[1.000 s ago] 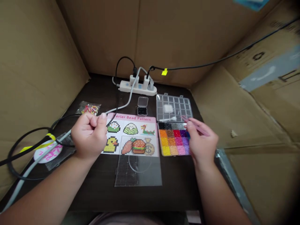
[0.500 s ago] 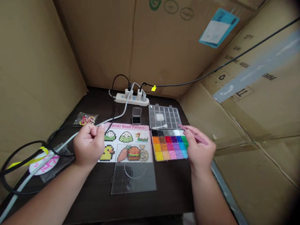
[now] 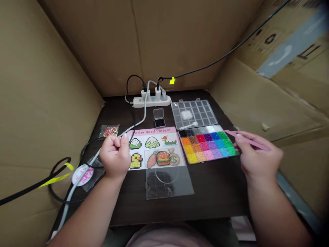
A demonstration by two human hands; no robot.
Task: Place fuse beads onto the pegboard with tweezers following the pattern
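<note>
My right hand point(image 3: 259, 156) is closed around pink tweezers point(image 3: 248, 140), whose tip points left over the right end of the bead box. The bead box point(image 3: 189, 161) lies open, its compartments filled with beads sorted by colour. My left hand point(image 3: 115, 156) is a closed fist above the left edge of the bead pattern sheet point(image 3: 164, 131); whatever its fingers may hold is hidden. The sheet carries pixel pictures, including a duck, a burger and a dragon. A clear pegboard point(image 3: 180, 183) overlaps its lower right part.
Behind the sheet, a small open case point(image 3: 159, 122) holds black beads. The box's clear lid point(image 3: 205, 115) bears a white case point(image 3: 186, 115) and spoon point(image 3: 189, 125). A power strip point(image 3: 151, 101), grey cable point(image 3: 145, 115) and bag of coloured rings point(image 3: 110, 131) are farther back. Cardboard walls surround the table.
The view has tilted down and shifted left, so the table items appear farther right. My right hand with the tweezers has moved right relative to the bead box. My left hand stays a fist.
</note>
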